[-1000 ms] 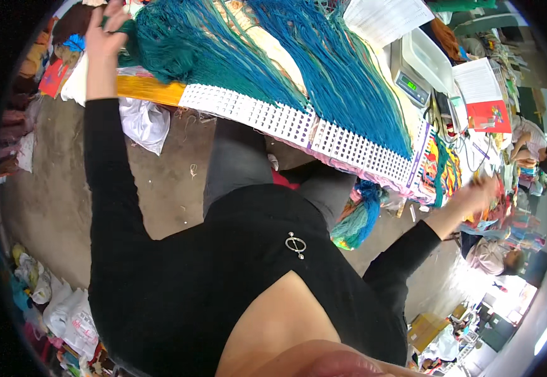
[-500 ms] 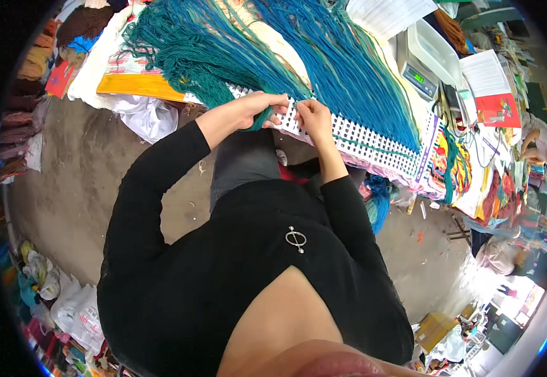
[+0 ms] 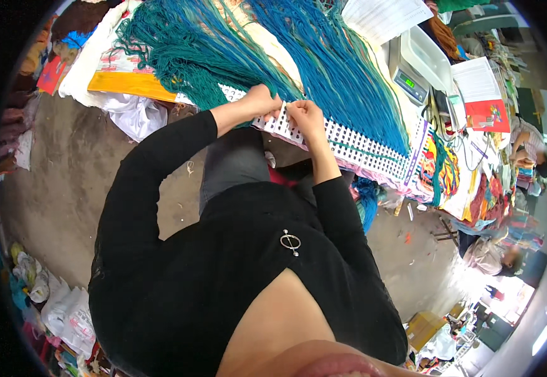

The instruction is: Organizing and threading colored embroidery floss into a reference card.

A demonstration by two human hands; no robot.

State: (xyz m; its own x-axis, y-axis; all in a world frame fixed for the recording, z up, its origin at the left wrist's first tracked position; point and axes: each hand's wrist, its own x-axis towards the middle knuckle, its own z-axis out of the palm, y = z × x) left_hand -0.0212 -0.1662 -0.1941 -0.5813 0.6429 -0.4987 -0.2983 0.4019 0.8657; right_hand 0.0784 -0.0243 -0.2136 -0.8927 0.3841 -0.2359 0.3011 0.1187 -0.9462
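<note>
A white strip with rows of dark holes (image 3: 374,149) runs along the near edge of the table, with yarn strands attached to it. Fingers curled, my left hand (image 3: 262,101) is over the strip's left part, against the dark green yarn (image 3: 192,72); it seems to grip some of that yarn, though its fingertips are partly hidden. Just to its right, my right hand (image 3: 308,118) pinches at the strip's upper surface. What lies between that thumb and finger is too small to make out. Long blue yarn (image 3: 355,81) spreads over the table beyond both hands.
A scale with a clear tray (image 3: 410,83), paper sheets (image 3: 386,17) and a red-and-white booklet (image 3: 484,113) lie at the right. Multicoloured yarn (image 3: 440,166) is past the strip's end. A white plastic bag (image 3: 138,116) hangs below a yellow board (image 3: 132,85). Other people sit far right.
My left hand has turned knuckles-up, and the green loop that hung below its fingers is mostly out of sight. My right hand stays pinched at the strip. The whole view has shifted slightly.
</note>
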